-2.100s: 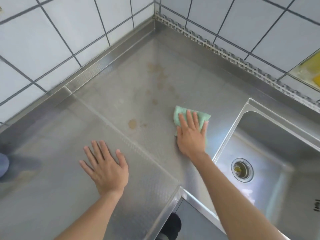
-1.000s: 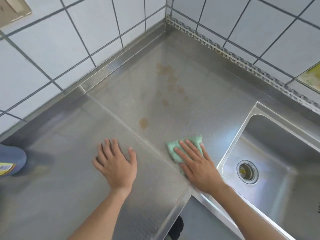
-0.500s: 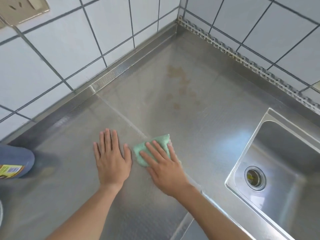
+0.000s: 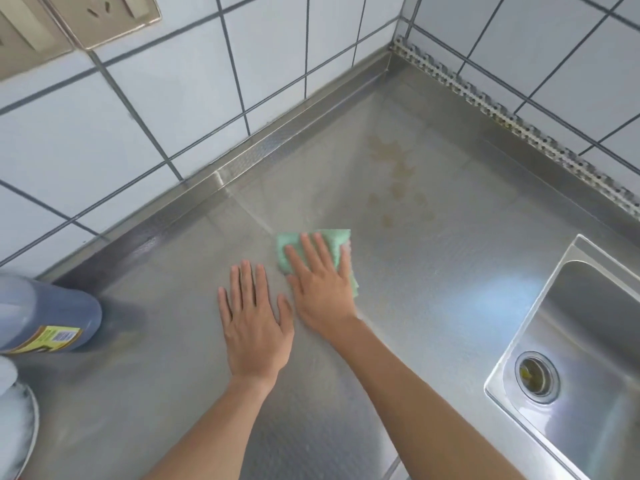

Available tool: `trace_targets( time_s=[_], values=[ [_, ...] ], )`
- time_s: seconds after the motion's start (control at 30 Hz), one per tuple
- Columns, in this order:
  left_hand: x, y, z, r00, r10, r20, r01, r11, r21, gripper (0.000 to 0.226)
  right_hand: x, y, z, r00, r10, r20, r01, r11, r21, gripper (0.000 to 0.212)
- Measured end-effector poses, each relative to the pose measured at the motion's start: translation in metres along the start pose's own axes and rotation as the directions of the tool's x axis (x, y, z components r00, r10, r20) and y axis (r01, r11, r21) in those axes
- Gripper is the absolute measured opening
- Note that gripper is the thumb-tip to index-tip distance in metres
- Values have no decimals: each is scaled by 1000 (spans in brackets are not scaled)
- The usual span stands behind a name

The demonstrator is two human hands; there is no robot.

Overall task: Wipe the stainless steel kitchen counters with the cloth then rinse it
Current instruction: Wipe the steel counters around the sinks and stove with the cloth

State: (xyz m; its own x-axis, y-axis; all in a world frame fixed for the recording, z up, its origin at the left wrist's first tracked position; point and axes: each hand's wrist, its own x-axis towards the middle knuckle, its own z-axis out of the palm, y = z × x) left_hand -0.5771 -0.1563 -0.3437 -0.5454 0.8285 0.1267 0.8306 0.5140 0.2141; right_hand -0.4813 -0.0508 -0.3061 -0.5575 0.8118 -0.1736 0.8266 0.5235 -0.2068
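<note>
White-tiled walls met at a corner above the stainless counter (image 4: pixel 450 278), its brown stains (image 4: pixel 398 178) not yet wiped. The right hand (image 4: pixel 320 285) pressed the green cloth (image 4: pixel 332 237) flat under straight fingers, just short of those stains; the left hand (image 4: pixel 254 323) rested open beside it. Soft and light, the cloth would probably bunch easily, so palm pressure suited it, then a gathered grip for rinsing at the sink (image 4: pixel 588 306).

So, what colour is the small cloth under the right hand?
The folded cloth is light mint green, clearest in the head view, pressed flat by the right hand.
</note>
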Motion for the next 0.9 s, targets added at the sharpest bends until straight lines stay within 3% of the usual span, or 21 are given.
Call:
trace_targets(
  time_s=[0.1, 0.2, 0.33, 0.47, 0.53, 0.67, 0.77, 0.9],
  values=[
    [0, -4, 1, 1000, 10, 4, -10, 1000, 3, 64, -45, 10, 5, 975, -219, 40, 220, 975, -18, 51],
    [3, -3, 2, 1000, 8, 14, -8, 1000, -24, 64, -83, 63, -2, 975, -214, 65, 216, 976, -23, 52],
    [5, -2, 0, 1000, 6, 13, -6, 1000, -25, 64, -75, 99, -16, 998, 16, 63, -18, 999, 35, 54],
    [4, 0, -2, 1000, 1, 16, -1, 999, -33, 65, -5, 65, -17, 941, 338, 21, -338, 931, 135, 54],
    [5, 0, -3, 1000, 4, 20, -3, 1000, -23, 65, 29, 39, -16, 925, 378, 47, -380, 906, 187, 54],
    [5, -1, -2, 999, 9, 33, -9, 1000, -4, 65, 31, 14, -10, 996, 80, 41, -86, 980, 180, 53],
    [5, -2, 0, 1000, 16, 18, -16, 1000, -6, 65, -20, 32, -3, 991, -132, 30, 127, 983, 130, 53],
    [5, 0, -1, 1000, 1, 19, -1, 1000, -14, 65, -90, 101, -4, 977, -208, 41, 206, 977, 50, 53]
  ],
)
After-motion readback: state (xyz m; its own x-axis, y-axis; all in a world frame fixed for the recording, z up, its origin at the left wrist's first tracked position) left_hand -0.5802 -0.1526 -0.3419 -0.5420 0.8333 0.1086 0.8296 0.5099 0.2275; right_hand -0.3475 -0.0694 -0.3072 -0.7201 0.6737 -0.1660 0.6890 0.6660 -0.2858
